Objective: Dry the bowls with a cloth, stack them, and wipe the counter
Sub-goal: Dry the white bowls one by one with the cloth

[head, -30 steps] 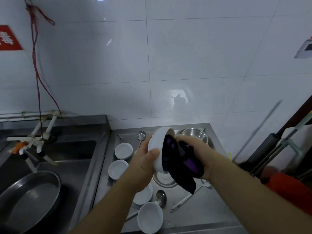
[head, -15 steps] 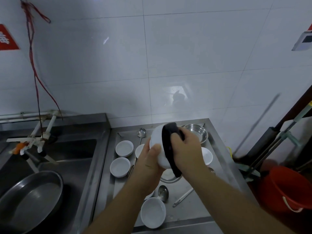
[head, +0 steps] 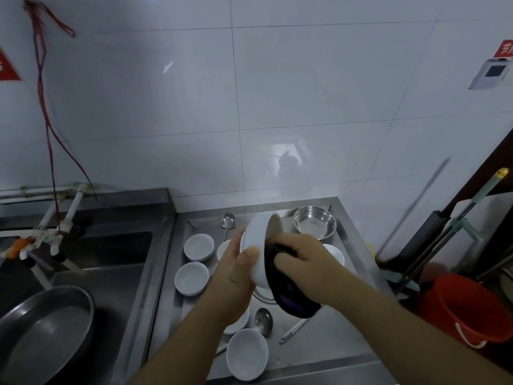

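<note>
My left hand (head: 236, 270) grips a white bowl (head: 256, 243) held on its side above the steel counter (head: 313, 340), thumb across its outer wall. My right hand (head: 299, 257) holds a dark purple cloth (head: 288, 290) and presses it into the bowl's mouth; the cloth hangs down below the hand. Several more white bowls stand on the counter: one at the back left (head: 199, 246), one in front of it (head: 191, 278), one near the front edge (head: 247, 354), and others partly hidden behind my hands.
A steel bowl (head: 315, 222) sits at the counter's back right. Ladles (head: 227, 221) and a spoon (head: 263, 320) lie among the bowls. A sink with a large steel basin (head: 41, 329) is to the left. A red bucket (head: 466, 307) and mop handles stand to the right.
The bowl has turned in my left hand so its rim faces more to the right. My right hand has slid lower, and more of the cloth hangs beneath it.
</note>
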`<state>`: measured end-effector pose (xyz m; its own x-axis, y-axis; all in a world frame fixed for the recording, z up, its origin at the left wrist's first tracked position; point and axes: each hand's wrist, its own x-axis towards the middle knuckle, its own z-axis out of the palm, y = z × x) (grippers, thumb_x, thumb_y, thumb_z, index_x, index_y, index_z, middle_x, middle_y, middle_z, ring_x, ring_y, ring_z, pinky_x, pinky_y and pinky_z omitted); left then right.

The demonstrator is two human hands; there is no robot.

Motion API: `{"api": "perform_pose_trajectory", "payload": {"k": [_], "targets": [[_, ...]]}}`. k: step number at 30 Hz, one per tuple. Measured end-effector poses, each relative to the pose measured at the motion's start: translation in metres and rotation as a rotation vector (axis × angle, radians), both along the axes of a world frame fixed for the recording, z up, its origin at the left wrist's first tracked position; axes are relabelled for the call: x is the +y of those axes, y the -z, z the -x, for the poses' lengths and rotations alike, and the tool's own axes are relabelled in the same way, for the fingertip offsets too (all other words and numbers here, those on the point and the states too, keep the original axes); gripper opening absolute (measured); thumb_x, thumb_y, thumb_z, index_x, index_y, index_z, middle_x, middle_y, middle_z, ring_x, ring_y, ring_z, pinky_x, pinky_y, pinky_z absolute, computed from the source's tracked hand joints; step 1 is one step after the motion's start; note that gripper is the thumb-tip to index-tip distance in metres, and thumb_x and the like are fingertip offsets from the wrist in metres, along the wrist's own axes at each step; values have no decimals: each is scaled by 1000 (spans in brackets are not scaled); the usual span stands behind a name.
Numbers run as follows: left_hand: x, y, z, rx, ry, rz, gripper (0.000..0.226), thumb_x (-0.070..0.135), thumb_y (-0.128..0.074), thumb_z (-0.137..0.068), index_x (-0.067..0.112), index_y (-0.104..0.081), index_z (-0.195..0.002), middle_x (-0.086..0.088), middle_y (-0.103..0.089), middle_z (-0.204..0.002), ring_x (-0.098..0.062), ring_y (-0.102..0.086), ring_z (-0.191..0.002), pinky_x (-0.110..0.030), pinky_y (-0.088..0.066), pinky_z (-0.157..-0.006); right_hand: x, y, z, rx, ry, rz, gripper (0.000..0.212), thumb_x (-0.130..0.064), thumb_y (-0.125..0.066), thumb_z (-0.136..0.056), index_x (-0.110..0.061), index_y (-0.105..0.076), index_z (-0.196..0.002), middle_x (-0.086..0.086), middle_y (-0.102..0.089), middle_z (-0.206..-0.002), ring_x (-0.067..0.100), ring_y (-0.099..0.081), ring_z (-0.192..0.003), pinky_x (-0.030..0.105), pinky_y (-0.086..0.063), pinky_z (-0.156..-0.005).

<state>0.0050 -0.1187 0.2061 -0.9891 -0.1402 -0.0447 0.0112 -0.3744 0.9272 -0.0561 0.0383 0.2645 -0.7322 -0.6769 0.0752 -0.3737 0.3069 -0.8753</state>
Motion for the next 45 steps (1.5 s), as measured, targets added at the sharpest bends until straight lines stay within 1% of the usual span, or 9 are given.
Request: {"api": "perform_pose_trajectory", "payload": {"k": [5,11,16,21,26,30,33,36,45], "targets": [[6,3,-1,9,-28,0,97,63,-84,-78,11,-48,-151,-29,-59,-143,-49,-57,-134,-68,-44,-113,-19,7,-10,-659,247,471,30,-24,-54,-82,-24,-79,-98,17,-76,-99,29,-72,-91,50,-62,-87],[16,4,5,28,-133,129,96,71,-82,-71,22,-52,-148,-15,-65,-140,-38,-63,-130,-64,-52,-106,-20,12,-4,-316,370,261,32,-22,-47,-97,-40,-73,-101,-7,-77,-98,15,-73,-92,47,-63,-86],[11,10,8,64,-144,387,78,57,-77,-72,42,-48,-143,17,-68,-124,-10,-68,-116,-28,-61,-86,-10,12,7,-796,353,293,32,-28,-53,-94,-20,-79,-113,12,-78,-116,37,-73,-112,59,-55,-103],[-9,10,10,95,42,626,92,43,-85,-75,46,-37,-153,20,-56,-136,-6,-62,-119,-29,-63,-88,1,13,7,-1092,314,459,49,-53,-77,-83,-11,-83,-108,15,-78,-114,33,-77,-101,43,-63,-79],[-16,13,12,92,95,672,99,53,-87,-79,53,-27,-158,27,-50,-141,0,-61,-121,-29,-63,-90,-2,23,4,-1130,329,542,47,-49,-89,-75,-11,-84,-102,19,-77,-118,39,-76,-107,49,-64,-87],[-7,12,13,-132,-57,364,69,79,-65,-82,45,-57,-142,6,-66,-137,-15,-69,-118,-45,-60,-99,-1,26,9,-1104,359,680,70,-60,-91,-65,-14,-80,-116,16,-75,-124,37,-74,-109,45,-60,-84],[0,15,6,-365,15,-133,60,61,-46,-101,13,-77,-120,-12,-74,-109,-23,-73,-91,-38,-61,-81,4,28,15,-1080,343,792,84,-66,-92,-59,-16,-77,-124,14,-73,-112,33,-72,-94,41,-58,-77],[2,12,0,-293,35,-363,42,34,-62,-95,3,-78,-119,-17,-70,-111,-23,-70,-95,-34,-61,-85,9,32,17,-1067,293,838,79,-65,-89,-65,-15,-77,-125,14,-76,-102,30,-76,-82,37,-60,-64],[-9,-5,8,-137,-101,-618,40,20,-65,-91,-3,-76,-122,-20,-71,-134,-27,-74,-117,-35,-64,-93,5,54,2,-1092,418,680,70,-69,-77,-81,-13,-78,-122,21,-73,-127,33,-72,-108,47,-60,-95]]}}
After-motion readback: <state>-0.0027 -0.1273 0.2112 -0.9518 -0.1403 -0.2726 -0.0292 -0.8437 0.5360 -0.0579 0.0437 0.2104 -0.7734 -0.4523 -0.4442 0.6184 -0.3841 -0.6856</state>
